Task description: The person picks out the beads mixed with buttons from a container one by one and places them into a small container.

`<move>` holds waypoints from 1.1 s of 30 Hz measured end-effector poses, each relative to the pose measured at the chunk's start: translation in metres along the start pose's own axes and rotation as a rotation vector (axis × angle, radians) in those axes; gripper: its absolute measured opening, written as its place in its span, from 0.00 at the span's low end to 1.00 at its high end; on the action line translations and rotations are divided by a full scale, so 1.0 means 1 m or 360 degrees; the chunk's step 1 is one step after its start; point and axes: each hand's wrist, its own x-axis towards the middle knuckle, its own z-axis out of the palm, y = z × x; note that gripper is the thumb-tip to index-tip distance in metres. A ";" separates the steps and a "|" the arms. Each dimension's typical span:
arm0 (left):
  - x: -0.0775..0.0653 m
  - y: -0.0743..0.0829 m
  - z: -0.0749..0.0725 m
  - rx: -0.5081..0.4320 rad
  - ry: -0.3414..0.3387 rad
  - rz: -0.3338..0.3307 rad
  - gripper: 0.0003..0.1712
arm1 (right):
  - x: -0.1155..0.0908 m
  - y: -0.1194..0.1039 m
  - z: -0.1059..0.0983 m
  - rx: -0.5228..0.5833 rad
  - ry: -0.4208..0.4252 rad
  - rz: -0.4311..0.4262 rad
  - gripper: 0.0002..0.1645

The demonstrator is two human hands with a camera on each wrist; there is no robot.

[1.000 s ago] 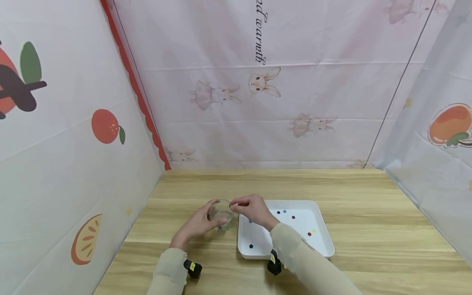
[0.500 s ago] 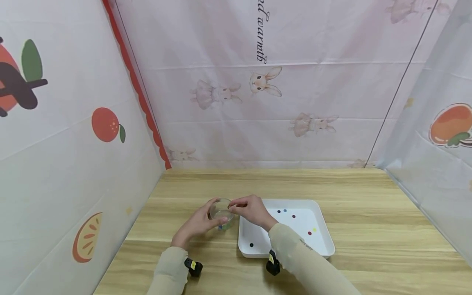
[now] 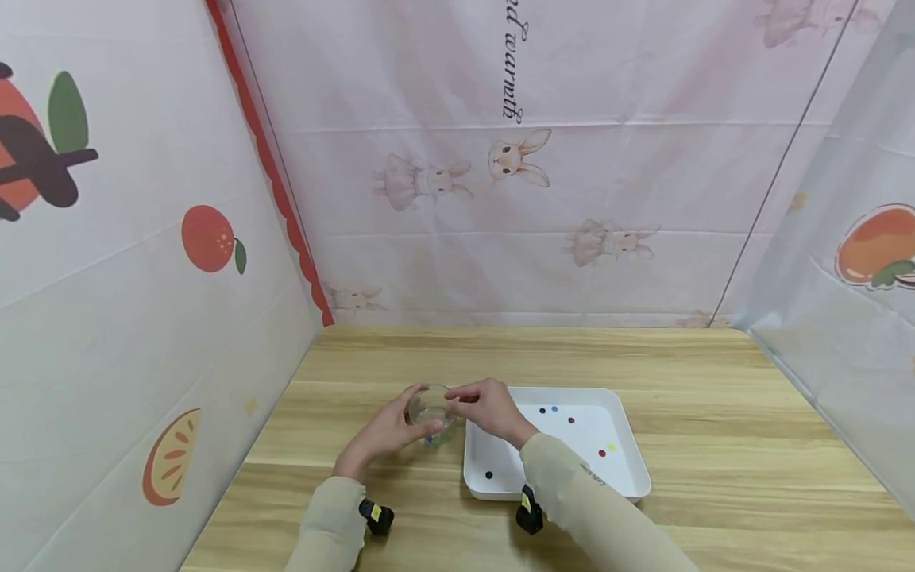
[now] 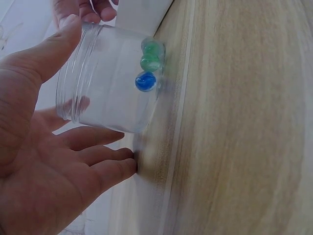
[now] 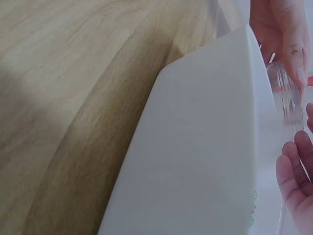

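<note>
Beyond the left edge of the white tray (image 3: 593, 427), the clear jar (image 4: 108, 81), 1 blue marble (image 4: 145, 82) near its base, is gripped by the left hand (image 3: 386, 429), mouth up. At its tray-side rim, the right hand (image 3: 491, 407) is held; whether anything is pinched cannot be told.

Worktop (image 3: 715, 429), wood grain. Beyond it: pink curtain (image 3: 443, 79) with rabbit prints (image 3: 504, 163). Left of it: white sheet (image 3: 93, 334), fruit prints (image 3: 207, 238), red trim (image 3: 270, 163). Right of it: pale sheet (image 3: 851, 349), orange fruit print (image 3: 875, 246).
</note>
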 end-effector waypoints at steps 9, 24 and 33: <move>0.002 0.002 0.001 -0.0007 -0.0001 0.0018 0.54 | -0.001 0.003 -0.012 0.0000 0.0045 0.0029 0.17; 0.000 0.004 0.003 0.0018 0.0018 -0.0023 0.53 | -0.009 0.024 -0.038 0.0106 0.0139 0.0194 0.18; -0.002 0.004 0.003 0.0013 0.0021 -0.0010 0.53 | -0.013 0.040 -0.044 0.0150 0.0184 0.0292 0.17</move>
